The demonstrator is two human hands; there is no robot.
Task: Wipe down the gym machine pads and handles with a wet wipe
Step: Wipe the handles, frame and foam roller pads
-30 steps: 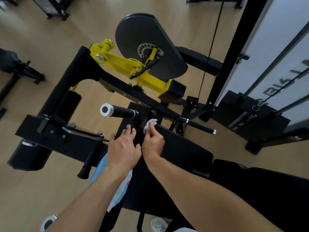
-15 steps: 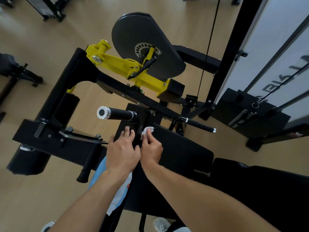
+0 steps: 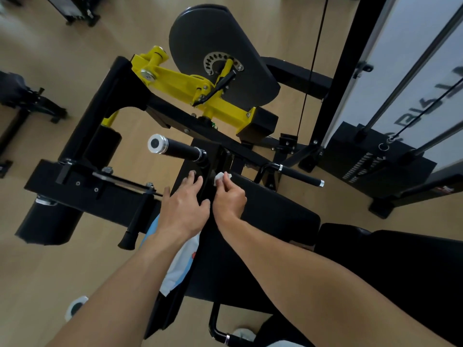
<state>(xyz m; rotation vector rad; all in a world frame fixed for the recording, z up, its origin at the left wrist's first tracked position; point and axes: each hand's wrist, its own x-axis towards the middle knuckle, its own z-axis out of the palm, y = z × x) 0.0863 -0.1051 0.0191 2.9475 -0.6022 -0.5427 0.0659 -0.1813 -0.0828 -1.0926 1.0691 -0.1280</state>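
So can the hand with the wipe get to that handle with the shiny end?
Probably yes. The right hand holds the wipe just below the handle, and nothing sits between them; the left hand rests flat off to the side.

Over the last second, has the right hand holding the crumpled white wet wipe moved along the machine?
Barely. The right hand with the crumpled white wet wipe stays at the black seat pad's front edge, just below the thick black silver-capped handle.

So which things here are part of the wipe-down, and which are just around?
Job:
wet wipe in right hand
seat pad
left handle
right handle
left hand, flat on the pad

Just around:
yellow lever
weight stack
blue-white packet
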